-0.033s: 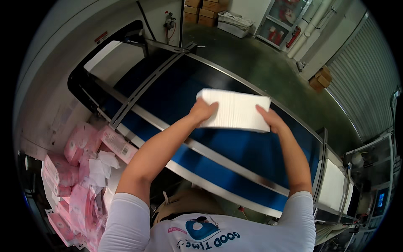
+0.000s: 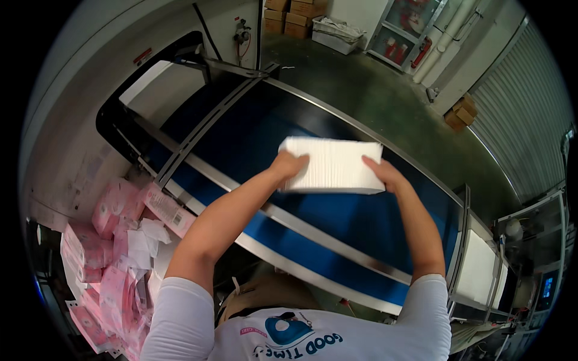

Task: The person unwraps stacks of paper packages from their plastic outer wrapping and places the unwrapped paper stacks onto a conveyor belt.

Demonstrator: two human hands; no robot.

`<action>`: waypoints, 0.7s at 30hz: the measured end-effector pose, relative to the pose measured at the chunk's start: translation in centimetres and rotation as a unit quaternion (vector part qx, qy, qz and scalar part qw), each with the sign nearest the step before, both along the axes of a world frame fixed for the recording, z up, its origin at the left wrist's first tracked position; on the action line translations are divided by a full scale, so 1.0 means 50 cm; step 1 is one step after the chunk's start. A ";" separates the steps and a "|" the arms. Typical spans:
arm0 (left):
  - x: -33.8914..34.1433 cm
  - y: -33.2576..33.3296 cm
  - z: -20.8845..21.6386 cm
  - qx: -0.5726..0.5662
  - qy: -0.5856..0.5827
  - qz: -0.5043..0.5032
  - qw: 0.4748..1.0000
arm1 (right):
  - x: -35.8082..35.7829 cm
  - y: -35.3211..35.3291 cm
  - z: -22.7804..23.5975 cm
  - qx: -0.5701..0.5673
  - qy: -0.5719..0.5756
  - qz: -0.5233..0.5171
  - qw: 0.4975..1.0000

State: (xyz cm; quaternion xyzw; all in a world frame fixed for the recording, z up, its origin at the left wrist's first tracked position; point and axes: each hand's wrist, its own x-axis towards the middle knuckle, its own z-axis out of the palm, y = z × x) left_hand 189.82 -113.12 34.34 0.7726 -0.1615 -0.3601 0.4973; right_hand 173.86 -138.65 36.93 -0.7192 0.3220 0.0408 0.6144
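Above a blue conveyor belt [image 2: 241, 141], I hold a white stack of folded tissue paper [image 2: 337, 165] between both hands. My left hand [image 2: 290, 165] grips its left end, thumb on the near face. At the opposite end my right hand [image 2: 386, 173] clasps it, thumb likewise on the near face. Fine ridges of the folded layers run along the side turned to me. The fingers behind the stack are hidden.
Metal rails [image 2: 325, 237] run along the belt. Another white stack [image 2: 165, 90] sits in the machine opening at left, and white blocks [image 2: 475, 268] lie at the right end. Pink tissue packs [image 2: 90, 246] are heaped at lower left. Cardboard boxes [image 2: 462, 113] stand on the floor.
Both hands have brought the tissue stack slightly nearer to me and a little to the left. The grip is the same.
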 end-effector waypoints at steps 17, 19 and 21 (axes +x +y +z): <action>-0.342 0.150 0.114 -0.007 -0.376 -0.321 0.869 | -0.148 -0.170 -0.006 -0.502 -0.054 0.218 0.835; -0.314 0.295 0.133 -0.054 -0.347 -0.267 0.898 | -0.188 -0.204 -0.021 -0.342 -0.052 0.167 0.923; -0.313 0.483 0.130 -0.011 -0.262 -0.135 0.956 | -0.139 -0.038 0.079 -0.482 -0.016 0.275 0.832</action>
